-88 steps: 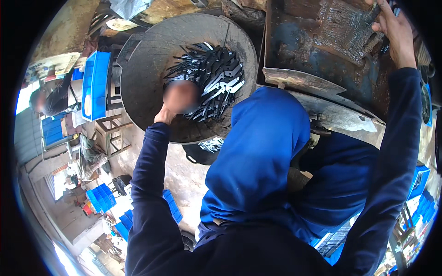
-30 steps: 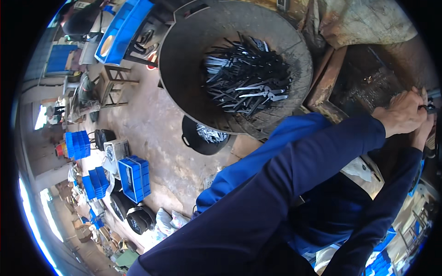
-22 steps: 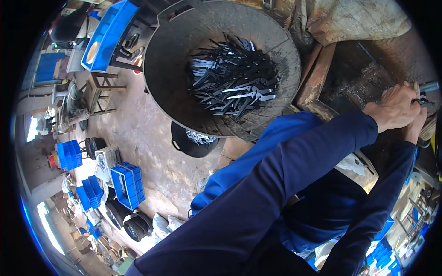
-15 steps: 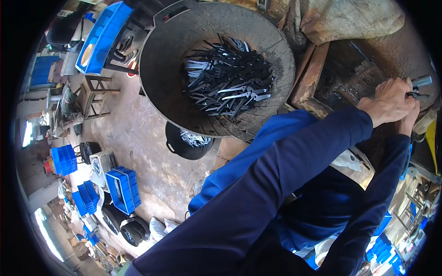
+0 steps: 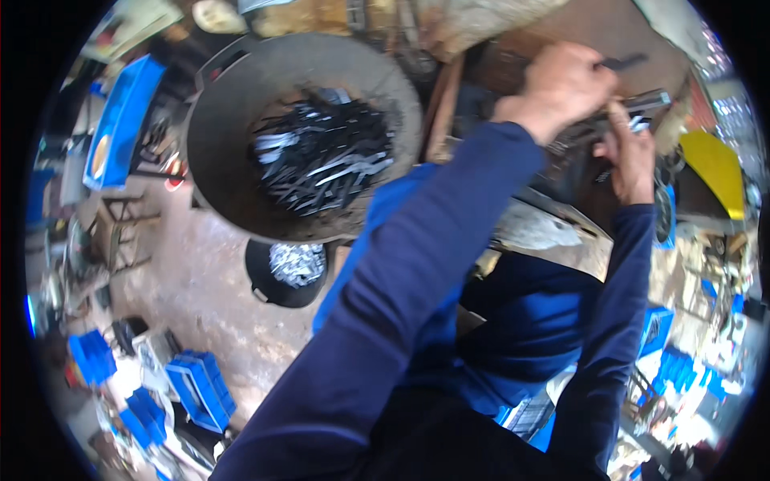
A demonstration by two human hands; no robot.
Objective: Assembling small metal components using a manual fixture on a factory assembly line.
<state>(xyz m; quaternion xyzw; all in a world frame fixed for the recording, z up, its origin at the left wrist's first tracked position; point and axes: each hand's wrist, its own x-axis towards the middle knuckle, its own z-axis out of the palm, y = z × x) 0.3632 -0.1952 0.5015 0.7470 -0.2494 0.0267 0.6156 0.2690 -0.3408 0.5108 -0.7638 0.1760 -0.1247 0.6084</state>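
My left hand (image 5: 568, 86) is closed, slightly blurred, on a dark flat metal piece (image 5: 624, 62) that sticks out to the right past the fingers. Lower and to the right, my right hand (image 5: 632, 156) has its fingers curled, with a small shiny metal piece (image 5: 638, 124) at them. Just beyond that hand is a grey metal bar (image 5: 648, 102). A wide dark round basin (image 5: 212, 152) on my left holds a heap of black and silver flat metal pieces (image 5: 325, 152), shaped like tool handles.
Below the basin, a black tub (image 5: 290, 297) of small silvery parts stands on the floor. A wooden-edged bench (image 5: 441, 108) lies under my hands, with a yellow panel (image 5: 714, 172) to the right. Blue crates (image 5: 200, 389) and a wooden stool (image 5: 120, 228) are at left.
My hands, close together at the metal bar before, are now apart. The left has drawn away with the dark metal piece; the right stays lower, by the bar. The whole view has shifted.
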